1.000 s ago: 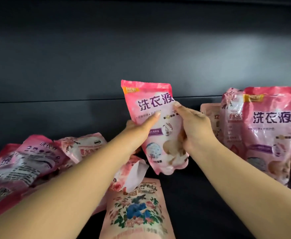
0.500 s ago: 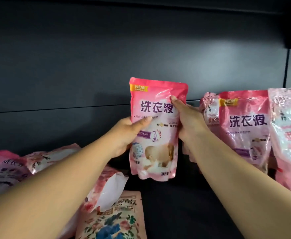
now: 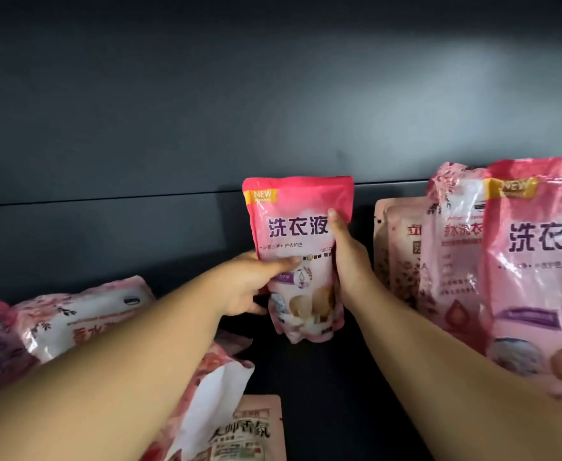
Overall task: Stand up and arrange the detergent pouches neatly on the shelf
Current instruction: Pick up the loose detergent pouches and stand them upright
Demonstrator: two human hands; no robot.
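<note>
We hold the pink pouch (image 3: 297, 247) upright between both hands, its long axis vertical and its printed face toward us, close in front of the dark back panel (image 3: 273, 111). Our left hand (image 3: 249, 284) grips its left edge near the middle, thumb across the front; our right hand (image 3: 347, 257) clasps its right edge, one finger reaching up the face. The standing row (image 3: 472, 254) lies to the pouch's right, apart from it, so our right hand is nearer; several pouches still lie flat (image 3: 83, 314) to its lower left.
</note>
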